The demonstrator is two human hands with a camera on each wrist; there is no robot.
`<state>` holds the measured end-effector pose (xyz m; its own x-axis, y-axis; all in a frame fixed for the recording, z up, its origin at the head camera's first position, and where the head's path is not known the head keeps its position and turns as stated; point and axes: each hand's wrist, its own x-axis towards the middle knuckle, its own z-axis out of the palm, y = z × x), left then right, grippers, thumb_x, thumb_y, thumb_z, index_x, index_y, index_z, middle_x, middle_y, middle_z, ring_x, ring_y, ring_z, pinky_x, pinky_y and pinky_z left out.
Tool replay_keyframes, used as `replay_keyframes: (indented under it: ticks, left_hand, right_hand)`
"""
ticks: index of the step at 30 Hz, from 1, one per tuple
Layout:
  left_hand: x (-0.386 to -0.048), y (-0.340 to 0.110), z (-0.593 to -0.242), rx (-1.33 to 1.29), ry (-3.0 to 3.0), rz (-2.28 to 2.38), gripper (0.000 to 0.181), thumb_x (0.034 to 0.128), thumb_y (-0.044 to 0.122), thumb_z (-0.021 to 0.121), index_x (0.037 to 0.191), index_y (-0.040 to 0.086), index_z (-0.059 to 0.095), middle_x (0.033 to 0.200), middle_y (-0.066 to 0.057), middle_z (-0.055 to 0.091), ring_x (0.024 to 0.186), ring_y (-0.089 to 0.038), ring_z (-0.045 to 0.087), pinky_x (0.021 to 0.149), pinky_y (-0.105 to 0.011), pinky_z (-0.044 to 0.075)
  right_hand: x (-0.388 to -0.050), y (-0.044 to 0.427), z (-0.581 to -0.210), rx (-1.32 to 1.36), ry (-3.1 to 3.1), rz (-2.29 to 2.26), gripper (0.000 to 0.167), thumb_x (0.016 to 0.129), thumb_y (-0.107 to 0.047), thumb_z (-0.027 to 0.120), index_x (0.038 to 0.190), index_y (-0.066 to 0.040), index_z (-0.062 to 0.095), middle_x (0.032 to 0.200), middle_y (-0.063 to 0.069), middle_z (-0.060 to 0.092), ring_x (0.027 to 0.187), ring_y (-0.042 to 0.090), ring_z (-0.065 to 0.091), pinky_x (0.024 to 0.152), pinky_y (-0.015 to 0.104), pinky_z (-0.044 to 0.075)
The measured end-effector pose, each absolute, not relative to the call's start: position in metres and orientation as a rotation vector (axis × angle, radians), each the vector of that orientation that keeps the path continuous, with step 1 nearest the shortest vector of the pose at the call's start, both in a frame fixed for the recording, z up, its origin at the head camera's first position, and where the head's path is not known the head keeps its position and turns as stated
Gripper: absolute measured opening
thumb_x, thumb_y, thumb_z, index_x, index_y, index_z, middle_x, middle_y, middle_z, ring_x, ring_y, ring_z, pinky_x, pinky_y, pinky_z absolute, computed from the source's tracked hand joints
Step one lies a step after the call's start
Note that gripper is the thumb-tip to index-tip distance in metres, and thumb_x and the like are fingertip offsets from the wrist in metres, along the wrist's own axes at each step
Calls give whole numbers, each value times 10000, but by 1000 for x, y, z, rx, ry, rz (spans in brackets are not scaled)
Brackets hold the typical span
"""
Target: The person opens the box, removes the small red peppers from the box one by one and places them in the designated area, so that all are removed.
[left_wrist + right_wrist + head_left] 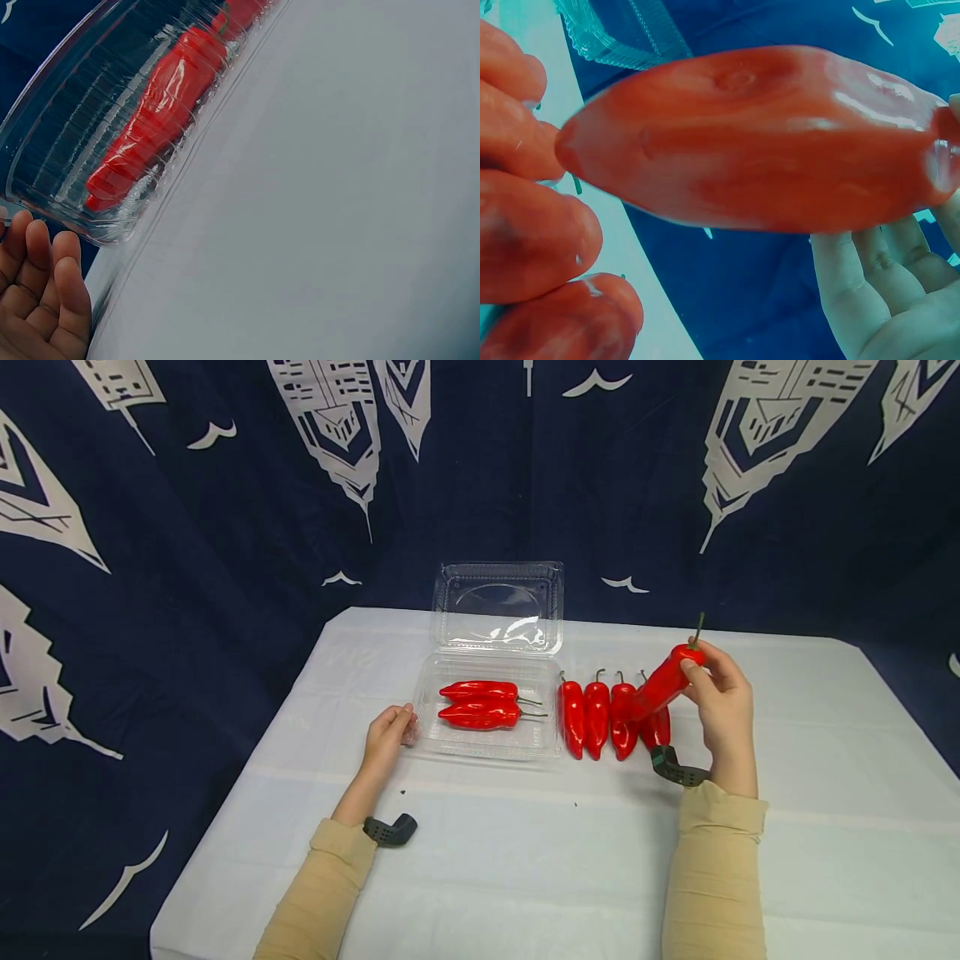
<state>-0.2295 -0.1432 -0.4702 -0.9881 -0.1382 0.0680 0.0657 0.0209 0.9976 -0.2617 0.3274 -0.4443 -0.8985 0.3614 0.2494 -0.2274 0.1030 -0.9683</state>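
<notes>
"Head view, then: how full was the clear tray [491, 745]?"

"Partly. Two red peppers [480, 715] lay side by side in it, near the centre of the frame, and its lid [498, 578] was open, higher in the frame."

"And outside?"

"A row of four peppers [597, 718] lay on the white surface [525, 860], just right of the tray. The held pepper [663, 683] partly covered the last of them. If filling was the work, I judged two done, with one in hand and four left."

"How was that one held?"

"The right hand [723, 700] pinched it near the stem end, right of centre, so it slanted with its tip down-left and stem up. In the right wrist view, other fingers [844, 274] stretched out at lower right."

"The other hand?"

"The left hand [388, 731] was at the tray's left edge, its forearm slanting up from the bottom of the frame. Its fingers were loosely bent, but the thumb was hidden, so I couldn't tell whether it pinched the rim or merely touched it."
</notes>
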Motion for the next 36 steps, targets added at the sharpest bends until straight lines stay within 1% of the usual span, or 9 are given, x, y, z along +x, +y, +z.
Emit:
replay_keyframes:
  ticks: [1, 5, 7, 14, 18, 20, 26, 30, 36]
  left_hand:
    - [-229, -143, -470, 77, -2133, -2103, 297, 978, 195, 517, 850, -69, 561, 705, -8, 538, 600, -82, 507, 537, -183, 449]
    - [-229, -144, -469, 78, -2134, -2110, 309, 981, 196, 510, 872, -89, 562, 708, -10, 538, 606, -88, 508, 536, -191, 450]
    - [-230, -144, -469, 75, -2137, -2113, 317, 984, 196, 502, 886, -100, 562, 712, -9, 537, 611, -93, 508, 539, -198, 451]
    - [-229, -143, -470, 80, -2128, -2112, 299, 981, 191, 508, 854, -74, 563, 705, -13, 538, 607, -91, 516, 538, -187, 449]
    - [-230, -143, -471, 73, -2128, -2089, 289, 976, 184, 512, 839, -66, 561, 706, -13, 538, 601, -83, 518, 536, -182, 449]
    - [-230, -143, -471, 72, -2132, -2081, 295, 975, 187, 515, 842, -72, 560, 708, -15, 537, 602, -84, 517, 536, -183, 449]
    - [-229, -144, -469, 77, -2140, -2100, 320, 978, 191, 516, 879, -109, 559, 709, -22, 535, 612, -93, 506, 541, -188, 449]
    - [-228, -143, -465, 87, -2161, -2109, 305, 981, 164, 506, 892, -123, 557, 721, -36, 531, 620, -107, 502, 547, -200, 452]
    - [-216, -138, -444, 69, -2194, -2064, 295, 984, 122, 482, 891, -152, 536, 724, -58, 529, 625, -124, 502, 563, -212, 463]
  right_hand:
    - [-257, 323, -438, -135, -1950, 1869, 404, 884, -222, 669, 1279, -213, 587, 1306, 22, 530, 1119, 190, 534, 742, 219, 526]
    - [-255, 321, -436, -199, -1979, 1806, 415, 877, -308, 667, 1278, -241, 584, 1297, 14, 535, 1091, 171, 533, 702, 162, 512]
    - [-256, 323, -438, -204, -1998, 1792, 413, 885, -314, 658, 1284, -247, 577, 1304, 15, 536, 1099, 177, 538, 723, 187, 520]
    - [-273, 348, -470, -210, -1925, 1859, 490, 837, -363, 700, 1296, -258, 565, 1303, 24, 536, 1106, 196, 526, 683, 146, 507]
    - [-274, 354, -474, -203, -1891, 1881, 513, 819, -342, 725, 1300, -263, 563, 1305, 27, 537, 1101, 191, 536, 683, 146, 506]
    - [-268, 350, -466, -230, -1917, 1869, 493, 839, -324, 710, 1305, -269, 558, 1310, 22, 536, 1098, 177, 545, 714, 175, 515]
    - [-238, 325, -427, -323, -1924, 1876, 481, 848, -303, 703, 1304, -250, 560, 1280, 18, 557, 1046, 115, 565, 749, 165, 504]
    - [-225, 313, -410, -388, -1877, 1912, 506, 838, -283, 718, 1311, -222, 550, 1259, 35, 575, 1042, 125, 568, 855, 218, 483]
    - [-241, 335, -436, -476, -1890, 1912, 590, 778, -385, 755, 1312, -271, 532, 1286, -2, 565, 1129, 150, 526, 934, 253, 443]
